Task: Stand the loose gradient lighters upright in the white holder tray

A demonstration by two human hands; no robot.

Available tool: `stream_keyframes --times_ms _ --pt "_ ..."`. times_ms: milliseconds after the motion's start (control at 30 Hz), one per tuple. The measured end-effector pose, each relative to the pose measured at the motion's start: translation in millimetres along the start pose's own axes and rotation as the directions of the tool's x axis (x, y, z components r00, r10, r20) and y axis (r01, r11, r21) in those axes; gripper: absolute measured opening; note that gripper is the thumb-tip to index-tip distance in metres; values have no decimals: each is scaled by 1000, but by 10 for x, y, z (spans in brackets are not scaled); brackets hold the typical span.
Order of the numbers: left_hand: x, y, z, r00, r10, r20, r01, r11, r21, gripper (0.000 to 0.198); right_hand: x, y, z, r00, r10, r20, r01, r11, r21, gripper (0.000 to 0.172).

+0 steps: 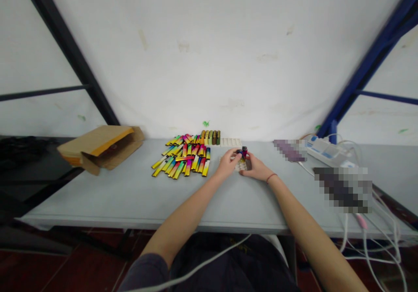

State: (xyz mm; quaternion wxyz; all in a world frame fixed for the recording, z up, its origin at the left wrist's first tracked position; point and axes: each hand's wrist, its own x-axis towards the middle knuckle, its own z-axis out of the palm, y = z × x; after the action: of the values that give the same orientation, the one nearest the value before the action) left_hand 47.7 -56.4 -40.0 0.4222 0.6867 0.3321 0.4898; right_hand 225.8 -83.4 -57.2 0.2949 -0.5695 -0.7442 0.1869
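My left hand [227, 162] is closed, its thumb and fingers at a lighter [239, 152] with a dark blue top. My right hand [257, 169] closes on a second lighter [244, 152], purple-red and dark-topped, right beside the first. Both lighters are upright over a small white tray [241, 166] with pockets, partly hidden by my hands. Whether their lower ends sit in the pockets I cannot tell. To the left lies a spread pile of shiny lighters [186, 158] in yellow, pink, green and blue.
A block of upright lighters [210, 137] stands near the wall, beside another white pocketed tray [230, 142]. An open cardboard box [101, 146] lies at the left. On the right are a power strip [329, 152], white cables [365, 248] and two blurred-out items.
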Motion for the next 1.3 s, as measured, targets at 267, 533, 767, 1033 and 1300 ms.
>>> stream_keyframes --times_ms 267,533,767,1033,1300 --pt "-26 -11 44 988 112 109 -140 947 291 25 -2 -13 -2 999 -34 6 34 999 14 96" --pt "-61 68 55 980 165 114 -200 841 502 26 5 -26 -3 1000 -27 11 27 1000 -11 99" --pt "-52 234 -132 994 111 7 -79 662 745 36 -10 -31 -10 1000 17 11 -17 1000 3 102" --pt "70 88 -562 933 -144 -330 359 281 890 40 -6 -20 -8 1000 -14 5 14 1000 3 98" --pt "77 62 -508 952 -181 -246 292 304 907 35 -5 -35 -4 1000 -4 15 4 1000 -6 99"
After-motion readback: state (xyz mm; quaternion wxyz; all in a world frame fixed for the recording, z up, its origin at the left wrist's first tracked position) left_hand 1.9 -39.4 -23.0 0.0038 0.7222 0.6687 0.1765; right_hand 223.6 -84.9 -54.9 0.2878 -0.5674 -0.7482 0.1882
